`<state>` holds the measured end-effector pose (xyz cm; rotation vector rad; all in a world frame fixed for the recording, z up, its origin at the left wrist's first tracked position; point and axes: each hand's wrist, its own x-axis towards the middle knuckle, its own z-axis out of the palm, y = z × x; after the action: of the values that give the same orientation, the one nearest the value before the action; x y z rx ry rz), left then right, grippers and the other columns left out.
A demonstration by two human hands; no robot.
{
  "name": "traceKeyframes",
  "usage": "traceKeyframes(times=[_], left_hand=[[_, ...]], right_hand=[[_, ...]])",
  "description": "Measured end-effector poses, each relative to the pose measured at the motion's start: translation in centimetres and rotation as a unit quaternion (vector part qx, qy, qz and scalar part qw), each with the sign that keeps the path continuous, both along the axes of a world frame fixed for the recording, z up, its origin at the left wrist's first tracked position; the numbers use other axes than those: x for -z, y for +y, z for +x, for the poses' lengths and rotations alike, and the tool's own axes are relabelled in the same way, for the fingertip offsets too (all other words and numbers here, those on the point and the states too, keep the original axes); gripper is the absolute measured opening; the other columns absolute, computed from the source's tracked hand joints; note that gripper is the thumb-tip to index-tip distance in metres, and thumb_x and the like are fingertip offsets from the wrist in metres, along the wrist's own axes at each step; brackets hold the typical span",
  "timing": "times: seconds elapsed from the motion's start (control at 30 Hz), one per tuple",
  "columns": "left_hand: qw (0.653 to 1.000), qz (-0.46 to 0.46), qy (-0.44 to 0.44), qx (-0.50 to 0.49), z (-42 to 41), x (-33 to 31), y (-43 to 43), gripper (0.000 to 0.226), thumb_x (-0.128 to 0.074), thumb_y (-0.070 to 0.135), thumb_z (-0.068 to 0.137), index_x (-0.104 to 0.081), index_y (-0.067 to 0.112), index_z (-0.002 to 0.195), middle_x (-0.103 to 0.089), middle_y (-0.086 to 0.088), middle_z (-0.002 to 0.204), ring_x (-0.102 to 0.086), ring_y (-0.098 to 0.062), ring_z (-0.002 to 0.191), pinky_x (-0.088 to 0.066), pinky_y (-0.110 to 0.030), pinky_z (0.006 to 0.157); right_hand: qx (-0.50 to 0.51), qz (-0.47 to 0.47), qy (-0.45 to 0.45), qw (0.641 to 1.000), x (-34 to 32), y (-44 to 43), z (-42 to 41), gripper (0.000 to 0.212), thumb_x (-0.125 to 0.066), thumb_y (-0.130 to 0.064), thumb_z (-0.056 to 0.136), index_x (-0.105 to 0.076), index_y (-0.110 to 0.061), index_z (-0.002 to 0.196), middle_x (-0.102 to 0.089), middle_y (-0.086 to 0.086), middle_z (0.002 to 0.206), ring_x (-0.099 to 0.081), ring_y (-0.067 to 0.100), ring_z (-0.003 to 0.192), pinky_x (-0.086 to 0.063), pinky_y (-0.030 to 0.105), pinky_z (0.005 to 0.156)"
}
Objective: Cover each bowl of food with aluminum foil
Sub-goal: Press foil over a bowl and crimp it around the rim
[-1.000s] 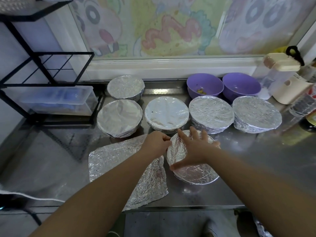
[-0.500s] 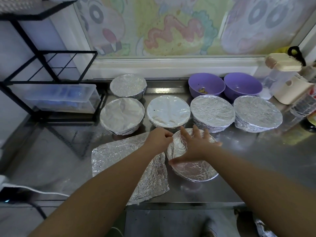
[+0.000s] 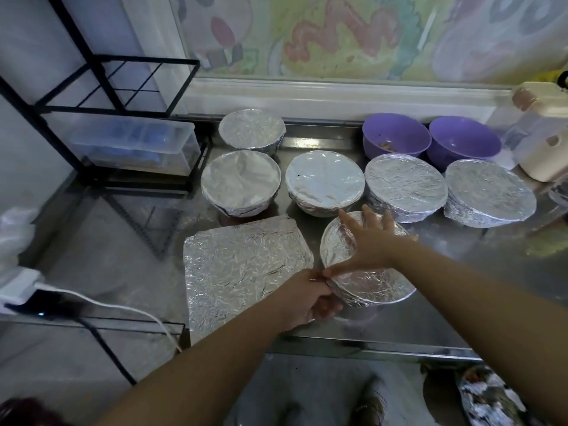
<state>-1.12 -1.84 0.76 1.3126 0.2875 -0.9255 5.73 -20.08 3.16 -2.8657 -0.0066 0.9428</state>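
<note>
A: Why is the right hand (image 3: pixel 372 244) spread flat on the foil-topped bowl (image 3: pixel 375 284)?
B: Probably pinning it while the left hand (image 3: pixel 305 298), at its thumb tip, curls round the rim foil to crimp it; a spare foil sheet (image 3: pixel 239 265) waits left of that hand
</note>
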Motion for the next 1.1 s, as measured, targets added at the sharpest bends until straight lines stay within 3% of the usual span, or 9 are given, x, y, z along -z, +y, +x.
traceKeyframes(times=[0.2, 0.33, 0.43, 0.53, 0.63, 0.87, 1.03, 1.1], left_hand=[[1.0, -0.022, 0.006, 0.004, -0.2, 1.6, 0.0, 0.025, -0.047, -0.012, 0.093, -0.057, 0.005, 0.109, -0.066, -0.012, 0.089, -0.066, -0.017, 0.074, -0.056, -0.023, 0.063], [0.999, -0.012, -0.014, 0.036, -0.7, 2.1, 0.1, 0.017, -0.055, -0.01, 0.092, -0.061, 0.0, 0.105, -0.07, -0.01, 0.083, -0.068, -0.019, 0.08, -0.053, -0.035, 0.083], [0.999, -0.04, -0.007, 0.024, -0.8, 1.9, 0.4, 0.008, -0.059, -0.001, 0.096, -0.061, 0.004, 0.103, -0.071, -0.009, 0.092, -0.071, -0.018, 0.088, -0.055, -0.039, 0.093], [0.999, -0.047, -0.002, 0.01, -0.6, 2.0, 0.8, 0.015, -0.058, 0.0, 0.097, -0.059, 0.0, 0.111, -0.071, -0.012, 0.1, -0.072, -0.018, 0.092, -0.06, -0.029, 0.082], [0.999, -0.034, -0.017, -0.012, -0.3, 2.1, 1.0, 0.012, -0.058, -0.006, 0.095, -0.059, 0.002, 0.103, -0.07, -0.013, 0.096, -0.073, -0.016, 0.087, -0.059, -0.022, 0.073], [0.995, -0.013, -0.049, -0.087, 0.5, 1.5, 0.6, 0.012, -0.059, -0.011, 0.091, -0.061, -0.001, 0.097, -0.066, -0.012, 0.089, -0.068, -0.019, 0.082, -0.06, -0.033, 0.086], [0.971, -0.104, 0.084, -0.2, -0.1, 1.0, -0.4, 0.031, -0.052, -0.016, 0.092, -0.058, -0.004, 0.12, -0.069, -0.018, 0.1, -0.068, -0.024, 0.089, -0.062, -0.032, 0.076], [0.951, -0.14, 0.149, -0.232, -0.5, 1.1, -0.6, 0.036, -0.046, -0.021, 0.09, -0.058, -0.006, 0.12, -0.068, -0.019, 0.095, -0.066, -0.026, 0.087, -0.063, -0.033, 0.067]], right_hand=[[0.007, -0.003, 0.004, 1.0, -0.7, 0.3, -0.6, 0.154, -0.056, -0.105, 0.027, 0.024, -0.056, 0.15, 0.033, -0.001, 0.164, 0.03, 0.047, 0.147, -0.005, 0.088, 0.104], [0.005, -0.006, 0.0, 1.0, -0.8, 0.4, -0.8, 0.152, -0.058, -0.104, 0.03, 0.024, -0.057, 0.149, 0.034, -0.003, 0.164, 0.029, 0.046, 0.148, -0.005, 0.09, 0.102], [0.006, -0.007, -0.003, 1.0, -0.6, 0.4, -0.8, 0.15, -0.059, -0.104, 0.033, 0.025, -0.058, 0.148, 0.034, -0.004, 0.164, 0.029, 0.045, 0.149, -0.004, 0.09, 0.102], [0.004, -0.008, -0.007, 1.0, -0.7, 0.4, -0.9, 0.15, -0.059, -0.104, 0.034, 0.024, -0.057, 0.149, 0.034, -0.003, 0.164, 0.028, 0.046, 0.149, -0.005, 0.089, 0.103], [0.003, -0.011, -0.008, 1.0, -0.8, 0.4, -1.0, 0.147, -0.06, -0.103, 0.038, 0.024, -0.056, 0.15, 0.034, -0.003, 0.164, 0.028, 0.045, 0.149, -0.005, 0.088, 0.104], [-0.001, -0.015, -0.011, 1.0, -1.0, 0.5, -1.2, 0.144, -0.06, -0.101, 0.042, 0.025, -0.056, 0.15, 0.035, -0.002, 0.164, 0.028, 0.045, 0.149, -0.004, 0.087, 0.105], [-0.004, -0.012, -0.011, 1.0, -0.9, 0.4, -1.1, 0.145, -0.059, -0.102, 0.041, 0.026, -0.057, 0.149, 0.035, -0.002, 0.163, 0.03, 0.045, 0.148, -0.002, 0.089, 0.103], [-0.003, -0.007, -0.01, 1.0, -0.8, 0.4, -1.1, 0.145, -0.059, -0.102, 0.04, 0.026, -0.057, 0.149, 0.036, -0.002, 0.163, 0.03, 0.045, 0.148, -0.002, 0.089, 0.102]])
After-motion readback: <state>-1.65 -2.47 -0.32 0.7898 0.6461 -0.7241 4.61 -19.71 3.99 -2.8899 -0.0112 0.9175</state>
